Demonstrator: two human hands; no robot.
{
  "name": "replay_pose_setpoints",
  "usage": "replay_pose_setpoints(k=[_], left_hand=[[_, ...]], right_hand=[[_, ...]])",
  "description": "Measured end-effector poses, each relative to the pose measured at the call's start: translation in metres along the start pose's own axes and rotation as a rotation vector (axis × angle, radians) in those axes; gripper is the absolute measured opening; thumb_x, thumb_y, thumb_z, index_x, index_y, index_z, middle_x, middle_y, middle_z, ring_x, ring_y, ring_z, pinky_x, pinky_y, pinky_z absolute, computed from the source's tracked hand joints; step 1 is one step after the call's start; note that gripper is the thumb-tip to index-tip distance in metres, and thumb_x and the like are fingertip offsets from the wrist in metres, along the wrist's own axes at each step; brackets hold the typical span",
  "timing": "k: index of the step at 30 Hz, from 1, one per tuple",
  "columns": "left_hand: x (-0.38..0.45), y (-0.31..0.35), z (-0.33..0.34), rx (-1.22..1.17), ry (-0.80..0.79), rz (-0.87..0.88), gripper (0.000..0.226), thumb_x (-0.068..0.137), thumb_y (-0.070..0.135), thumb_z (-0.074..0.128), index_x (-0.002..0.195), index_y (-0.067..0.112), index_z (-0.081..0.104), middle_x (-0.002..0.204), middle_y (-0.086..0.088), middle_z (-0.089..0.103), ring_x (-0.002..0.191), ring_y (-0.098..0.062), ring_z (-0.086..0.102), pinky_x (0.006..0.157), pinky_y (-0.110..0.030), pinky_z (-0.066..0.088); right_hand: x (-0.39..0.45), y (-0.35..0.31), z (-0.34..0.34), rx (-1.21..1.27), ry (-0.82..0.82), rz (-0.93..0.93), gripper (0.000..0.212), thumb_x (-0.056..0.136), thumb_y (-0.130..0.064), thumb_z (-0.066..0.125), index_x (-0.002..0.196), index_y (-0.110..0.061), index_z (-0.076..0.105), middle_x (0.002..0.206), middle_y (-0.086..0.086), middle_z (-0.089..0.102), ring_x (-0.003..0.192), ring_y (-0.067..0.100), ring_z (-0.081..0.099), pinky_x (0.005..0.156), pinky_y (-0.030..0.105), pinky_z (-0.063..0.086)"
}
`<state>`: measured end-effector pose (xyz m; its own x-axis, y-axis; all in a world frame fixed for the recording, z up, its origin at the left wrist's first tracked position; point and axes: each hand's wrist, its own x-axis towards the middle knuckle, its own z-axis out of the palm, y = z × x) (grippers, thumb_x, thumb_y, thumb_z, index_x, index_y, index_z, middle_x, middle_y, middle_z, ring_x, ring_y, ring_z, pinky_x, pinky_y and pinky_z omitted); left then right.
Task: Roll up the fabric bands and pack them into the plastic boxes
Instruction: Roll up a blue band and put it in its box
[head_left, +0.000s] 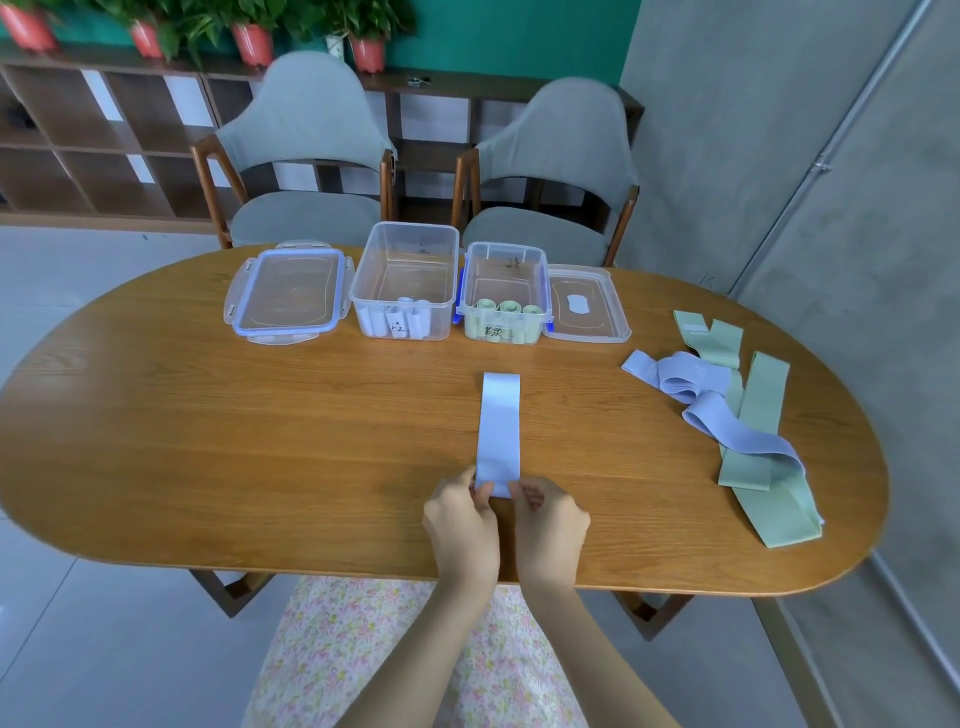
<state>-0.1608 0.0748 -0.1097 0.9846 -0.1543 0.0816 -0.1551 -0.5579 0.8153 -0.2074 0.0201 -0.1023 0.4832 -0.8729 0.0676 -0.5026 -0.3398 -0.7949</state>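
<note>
Head view: both hands, left and right, pinch the lilac band's near end; it runs straight away across the tabletop toward the boxes.

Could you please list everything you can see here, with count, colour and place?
table: one, brown wood, oval, centre
flat band: one, light blue, near edge, both hands at its near end
loose bands: a pile, blue and green, right side
left box: one, clear, far side, holds white-looking rolls
right box: one, clear with blue clips, holds green rolls
lids: two, clear, one outside each box
chairs: two, grey, behind table
plant pots: several, red, on shelf
left hand: pinches band end
right hand: pinches band end
</note>
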Motion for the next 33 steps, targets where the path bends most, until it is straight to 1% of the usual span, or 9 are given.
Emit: replay_pose_setpoints(k=[3,6,11,15,18,20,25,30,33], left_hand=[[0.005,0.001,0.002,-0.051,0.007,-0.065,0.006,0.084,0.017,0.069,0.081,0.013,0.072,0.077,-0.002,0.069,0.074,-0.022,0.063,0.064,-0.023,0.039],[0.002,0.002,0.008,-0.042,0.004,-0.053,0.009,0.087,0.014,0.065,0.085,0.009,0.072,0.083,-0.006,0.066,0.077,-0.024,0.062,0.065,-0.025,0.039],[0.004,0.007,0.009,-0.046,0.030,-0.062,0.016,0.085,0.003,0.063,0.094,0.010,0.073,0.088,-0.008,0.067,0.083,-0.025,0.063,0.067,-0.023,0.036],[0.015,0.014,0.008,-0.110,0.031,-0.120,0.008,0.081,0.004,0.068,0.079,0.010,0.073,0.074,-0.006,0.070,0.073,-0.026,0.064,0.063,-0.027,0.040],[0.016,0.014,0.006,-0.082,0.006,-0.115,0.007,0.082,0.010,0.069,0.077,0.010,0.073,0.073,-0.007,0.070,0.073,-0.027,0.064,0.063,-0.030,0.045],[0.014,0.010,0.006,-0.043,0.000,-0.092,0.008,0.085,0.012,0.067,0.082,0.010,0.073,0.079,-0.006,0.070,0.077,-0.026,0.064,0.064,-0.027,0.041],[0.012,0.011,0.013,-0.015,0.003,-0.093,0.013,0.088,0.008,0.060,0.085,0.009,0.072,0.080,-0.008,0.068,0.077,-0.025,0.062,0.061,-0.024,0.033],[0.017,0.015,0.010,-0.036,0.008,-0.121,0.010,0.086,0.011,0.064,0.088,0.013,0.074,0.079,-0.005,0.071,0.077,-0.023,0.063,0.064,-0.026,0.040],[0.015,0.014,0.006,-0.032,0.005,-0.126,0.008,0.086,0.015,0.066,0.088,0.013,0.074,0.081,-0.005,0.071,0.080,-0.023,0.064,0.067,-0.027,0.043]], right_hand=[[-0.007,0.007,0.004,-0.008,-0.042,-0.053,0.010,0.088,-0.009,0.063,0.093,-0.007,0.072,0.088,0.005,0.068,0.079,0.018,0.063,0.066,0.021,0.043],[0.000,0.005,0.003,0.005,-0.037,-0.047,0.014,0.088,-0.005,0.062,0.097,-0.005,0.073,0.097,0.008,0.068,0.086,0.020,0.064,0.071,0.021,0.042],[0.009,-0.007,-0.001,0.045,-0.012,0.054,0.011,0.087,-0.009,0.063,0.078,-0.008,0.071,0.074,0.002,0.071,0.072,0.018,0.065,0.065,0.024,0.044],[0.009,0.001,0.005,-0.028,-0.042,0.016,0.037,0.088,-0.011,0.061,0.054,-0.022,0.048,0.060,0.000,0.053,0.053,0.013,0.044,0.050,0.017,0.031],[0.009,0.001,0.012,-0.020,-0.031,0.026,0.013,0.091,-0.013,0.058,0.086,-0.008,0.069,0.091,0.008,0.062,0.077,0.022,0.061,0.062,0.020,0.034],[0.009,0.000,0.015,-0.022,-0.003,0.008,0.014,0.091,-0.012,0.058,0.097,-0.008,0.071,0.096,0.009,0.064,0.081,0.023,0.062,0.065,0.022,0.035],[0.017,-0.001,0.010,-0.082,-0.018,0.005,0.038,0.086,-0.011,0.062,0.055,-0.018,0.041,0.058,0.001,0.053,0.049,0.012,0.037,0.050,0.021,0.030],[0.021,-0.009,0.003,0.024,-0.037,0.093,0.008,0.088,-0.017,0.064,0.085,-0.012,0.068,0.080,0.000,0.070,0.073,0.012,0.061,0.063,0.016,0.036],[0.019,-0.010,0.005,0.068,-0.030,0.112,0.011,0.089,-0.017,0.063,0.088,-0.010,0.072,0.082,0.001,0.071,0.077,0.012,0.062,0.067,0.018,0.040]])
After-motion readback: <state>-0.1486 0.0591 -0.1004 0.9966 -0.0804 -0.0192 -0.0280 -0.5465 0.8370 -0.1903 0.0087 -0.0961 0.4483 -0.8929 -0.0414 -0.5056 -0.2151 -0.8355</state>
